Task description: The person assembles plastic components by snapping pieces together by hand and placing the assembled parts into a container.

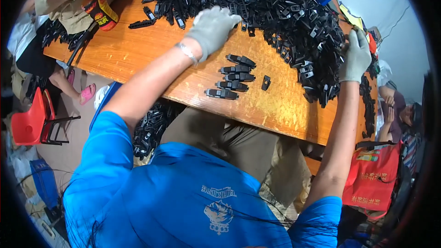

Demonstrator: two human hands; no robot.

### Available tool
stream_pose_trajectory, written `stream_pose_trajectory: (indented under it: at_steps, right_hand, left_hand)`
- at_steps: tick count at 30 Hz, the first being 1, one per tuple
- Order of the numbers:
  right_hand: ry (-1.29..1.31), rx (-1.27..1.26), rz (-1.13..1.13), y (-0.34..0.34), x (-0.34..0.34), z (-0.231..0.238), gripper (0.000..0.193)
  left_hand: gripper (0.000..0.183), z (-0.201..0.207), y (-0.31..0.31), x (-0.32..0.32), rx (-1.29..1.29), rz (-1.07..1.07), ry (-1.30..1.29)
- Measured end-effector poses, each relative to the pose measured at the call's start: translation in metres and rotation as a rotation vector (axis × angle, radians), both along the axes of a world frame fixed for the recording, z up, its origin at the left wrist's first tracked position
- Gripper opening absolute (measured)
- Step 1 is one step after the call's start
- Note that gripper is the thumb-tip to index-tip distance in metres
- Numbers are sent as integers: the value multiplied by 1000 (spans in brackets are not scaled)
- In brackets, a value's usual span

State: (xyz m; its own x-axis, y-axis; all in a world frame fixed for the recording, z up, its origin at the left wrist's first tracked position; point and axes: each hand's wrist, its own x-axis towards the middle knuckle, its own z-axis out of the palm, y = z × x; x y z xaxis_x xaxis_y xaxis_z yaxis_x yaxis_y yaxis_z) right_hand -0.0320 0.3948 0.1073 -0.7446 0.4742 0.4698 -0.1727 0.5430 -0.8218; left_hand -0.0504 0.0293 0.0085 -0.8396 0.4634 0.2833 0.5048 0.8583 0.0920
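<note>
Black parts (280, 11) lie heaped on the tabletop (280, 110), 12 to 2 o'clock. Left hand (213, 32), gloved, at 12, fingers spread over the heap's near fringe; right hand (357, 59), gloved, at 2, against its flank. Grip of each: cannot tell whether anything is held, fingertips hidden. Four longer pieces (235, 77) form a column just above centre; one small clip (266, 82) sits beside them toward 3.

Risk (judged): a broad pull toward 6 could slide loose parts into the column, or spill them over the near edge, closest to the heap around 3. Open room: worn wood between clip and heap, 2 to 3 o'clock.
</note>
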Motion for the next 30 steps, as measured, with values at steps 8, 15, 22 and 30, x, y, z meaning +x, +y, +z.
stream_pose_trajectory:
  at_steps: [8,15,22,30]
  right_hand:
    - [-539,717,514,-90,89,-83,34]
    - [-554,886,390,-117,110,-108,27]
    - [-435,751,557,-92,113,-106,28]
    - [-379,869,409,-83,98,-113,28]
  left_hand:
    - [17,-13,4,-45,-348,-201,382]
    - [19,-4,13,-49,-471,-337,297]
    - [27,-1,4,-46,-442,-363,278]
    - [29,-32,3,10,679,-183,-119]
